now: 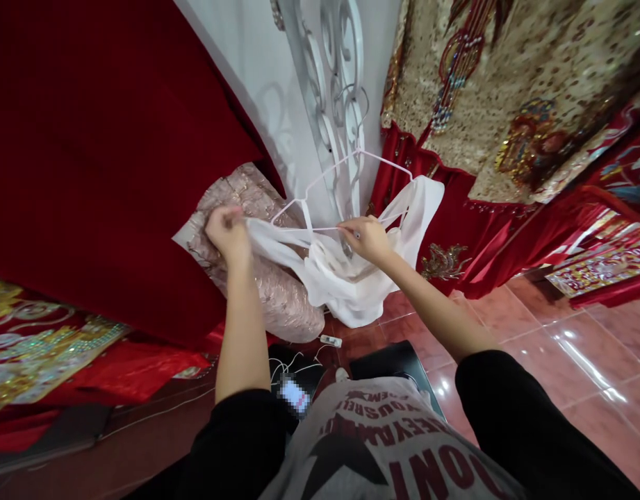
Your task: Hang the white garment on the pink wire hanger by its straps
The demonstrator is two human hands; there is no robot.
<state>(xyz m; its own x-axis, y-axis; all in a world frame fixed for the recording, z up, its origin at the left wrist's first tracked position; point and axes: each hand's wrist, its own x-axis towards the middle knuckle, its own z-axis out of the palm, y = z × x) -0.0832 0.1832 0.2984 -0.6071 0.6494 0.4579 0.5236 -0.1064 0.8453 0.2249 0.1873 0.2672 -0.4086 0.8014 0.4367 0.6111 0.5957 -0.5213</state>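
Note:
A pale pink wire hanger (327, 169) hangs by its hook from a white scrolled metal stand (320, 90). Draped on it is a sheer white garment (351, 292), one side over the hanger's right shoulder and a thin strap on its left. My left hand (228, 232), slightly blurred, is closed on the garment's left edge and pulls it out sideways. My right hand (366, 236) is pinched at the hanger's bottom bar, near the middle. Behind my left hand lies a pinkish patterned, shiny fabric (283, 295).
Red cloth (105, 153) fills the left side. Gold sequinned costumes (486, 90) hang at the right above red fabric. Below are a black stool or box (392, 361), a phone (294, 396), white cables and a small white power strip or plug (331, 341) near the tiled floor (533, 340).

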